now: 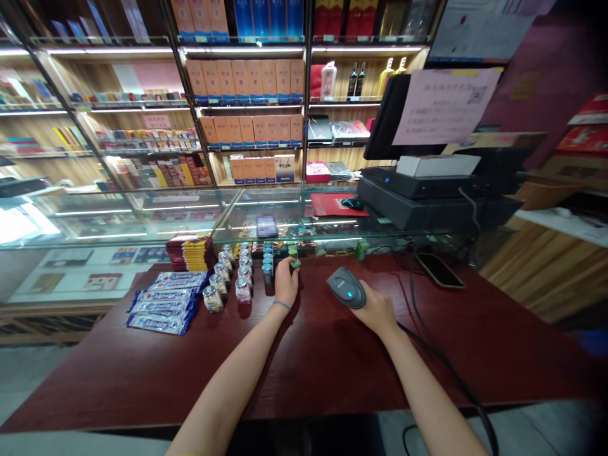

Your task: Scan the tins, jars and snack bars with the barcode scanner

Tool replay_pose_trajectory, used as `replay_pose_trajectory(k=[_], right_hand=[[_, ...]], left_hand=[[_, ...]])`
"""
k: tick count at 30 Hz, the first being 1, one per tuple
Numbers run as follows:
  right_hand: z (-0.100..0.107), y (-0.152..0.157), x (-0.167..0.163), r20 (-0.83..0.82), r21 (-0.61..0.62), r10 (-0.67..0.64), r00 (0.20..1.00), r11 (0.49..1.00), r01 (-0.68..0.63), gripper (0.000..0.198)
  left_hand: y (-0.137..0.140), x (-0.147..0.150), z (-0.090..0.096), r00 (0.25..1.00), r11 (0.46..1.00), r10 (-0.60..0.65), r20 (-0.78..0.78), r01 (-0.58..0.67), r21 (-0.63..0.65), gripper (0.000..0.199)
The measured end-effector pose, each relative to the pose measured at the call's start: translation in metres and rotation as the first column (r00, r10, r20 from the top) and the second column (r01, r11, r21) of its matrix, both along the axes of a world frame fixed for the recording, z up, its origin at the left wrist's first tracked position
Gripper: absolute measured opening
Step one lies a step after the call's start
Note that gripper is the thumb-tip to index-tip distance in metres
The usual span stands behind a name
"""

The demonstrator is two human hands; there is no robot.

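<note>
My right hand [377, 308] is wrapped round a barcode scanner [346, 287], a dark grey one with a blue light, held above the dark red table. On the left, my left hand [287, 284] closes its fingers on a small green-lidded container [295, 263], mostly hidden by the hand. It stands in line with other green containers [292, 249] behind it. Just left runs a row of dark teal containers [268, 269]. Beyond that are two rows of small clear jars with silvery lids, one of pinkish jars [243, 290] and one of pale jars [213, 299].
Blue-and-silver packets [164, 310] lie at the table's left, before a stack of maroon and yellow packs [190, 252]. A single green container [361, 249] stands near the glass counter [180, 218]. A phone [439, 270] and the scanner's cable [446, 361] lie right. A monitor [387, 120] stands behind.
</note>
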State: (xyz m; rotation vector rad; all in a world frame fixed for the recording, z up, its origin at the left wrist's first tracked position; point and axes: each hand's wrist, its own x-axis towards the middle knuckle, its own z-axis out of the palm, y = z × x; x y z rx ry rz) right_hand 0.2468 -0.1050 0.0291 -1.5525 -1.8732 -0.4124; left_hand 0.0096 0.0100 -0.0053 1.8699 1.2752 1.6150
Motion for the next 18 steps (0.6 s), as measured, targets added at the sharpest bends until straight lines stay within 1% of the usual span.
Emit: replay_pose_trajectory(k=[2, 3, 4, 5, 6, 8, 9, 10, 11, 12, 14, 16, 18], right_hand=[[0.000, -0.001, 0.000, -0.012, 0.003, -0.022, 1.000, 1.000, 0.022, 0.028], [0.000, -0.001, -0.001, -0.018, 0.005, -0.034, 0.999, 0.999, 0.034, 0.033], [0.000, -0.002, 0.000, -0.023, 0.007, -0.045, 0.999, 0.999, 0.045, 0.037], [0.000, -0.002, 0.000, -0.024, 0.008, -0.053, 0.998, 0.999, 0.053, 0.041], [0.000, -0.002, 0.001, -0.022, 0.010, -0.058, 0.998, 0.998, 0.058, 0.043], [0.000, -0.003, 0.003, -0.006, 0.017, -0.053, 0.999, 0.998, 0.053, 0.047], [0.000, -0.003, 0.003, 0.011, 0.021, -0.036, 0.999, 0.999, 0.036, 0.047], [0.001, -0.004, 0.004, 0.033, 0.020, -0.004, 0.999, 1.000, 0.003, 0.047], [0.002, -0.005, 0.004, 0.059, 0.014, 0.042, 0.997, 0.999, -0.043, 0.046], [0.004, -0.005, 0.004, 0.086, 0.004, 0.094, 0.992, 0.996, -0.094, 0.046], [0.008, -0.007, 0.002, 0.136, -0.030, 0.190, 0.972, 0.982, -0.188, 0.047], [0.012, -0.009, -0.002, 0.171, -0.071, 0.253, 0.952, 0.967, -0.244, 0.049], [0.015, -0.010, -0.006, 0.189, -0.120, 0.289, 0.939, 0.955, -0.270, 0.044]], left_hand=[[-0.003, 0.001, 0.003, 0.992, 0.997, -0.062, 0.113, 0.065, -0.028, 0.023], [-0.006, 0.001, 0.005, 0.974, 0.991, -0.109, 0.198, 0.123, -0.059, 0.025], [-0.008, 0.001, 0.007, 0.939, 0.974, -0.163, 0.303, 0.202, -0.103, 0.028], [-0.010, 0.001, 0.009, 0.880, 0.941, -0.215, 0.423, 0.304, -0.153, 0.031], [-0.012, 0.001, 0.011, 0.797, 0.888, -0.254, 0.549, 0.417, -0.195, 0.036], [-0.015, 0.001, 0.013, 0.590, 0.749, -0.265, 0.762, 0.624, -0.222, 0.046], [-0.015, 0.000, 0.014, 0.495, 0.689, -0.246, 0.834, 0.694, -0.208, 0.049], [-0.015, 0.000, 0.015, 0.419, 0.647, -0.224, 0.880, 0.739, -0.187, 0.050], [-0.015, -0.001, 0.015, 0.366, 0.620, -0.207, 0.907, 0.767, -0.168, 0.050], [-0.015, -0.002, 0.015, 0.332, 0.603, -0.195, 0.923, 0.783, -0.155, 0.048], [-0.014, -0.003, 0.015, 0.304, 0.583, -0.185, 0.935, 0.800, -0.145, 0.045], [-0.012, -0.005, 0.015, 0.306, 0.573, -0.183, 0.934, 0.806, -0.151, 0.045], [-0.010, -0.005, 0.013, 0.335, 0.580, -0.191, 0.923, 0.797, -0.170, 0.046]])
